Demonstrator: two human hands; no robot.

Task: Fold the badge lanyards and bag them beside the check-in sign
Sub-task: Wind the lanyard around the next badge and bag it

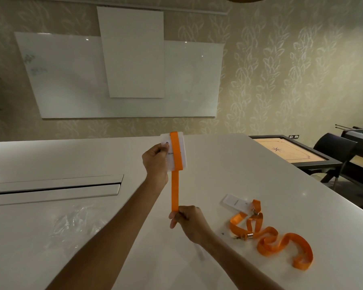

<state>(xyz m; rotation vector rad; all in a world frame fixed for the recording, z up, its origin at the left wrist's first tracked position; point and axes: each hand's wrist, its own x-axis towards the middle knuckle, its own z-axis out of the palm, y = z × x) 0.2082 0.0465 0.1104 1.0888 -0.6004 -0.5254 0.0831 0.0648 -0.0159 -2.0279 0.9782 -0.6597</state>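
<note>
Cloth lanyard [175, 191], glossy table [249, 174], plastic bags [76, 225].

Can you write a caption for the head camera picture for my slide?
Left hand holds a badge card while right hand pulls its orange lanyard taut above the white table.

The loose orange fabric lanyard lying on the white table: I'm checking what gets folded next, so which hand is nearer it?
Right. The right hand pinches the held strap's lower end just left of the loose orange fabric lanyard; the left hand holds the white badge card higher, farther away.
</note>
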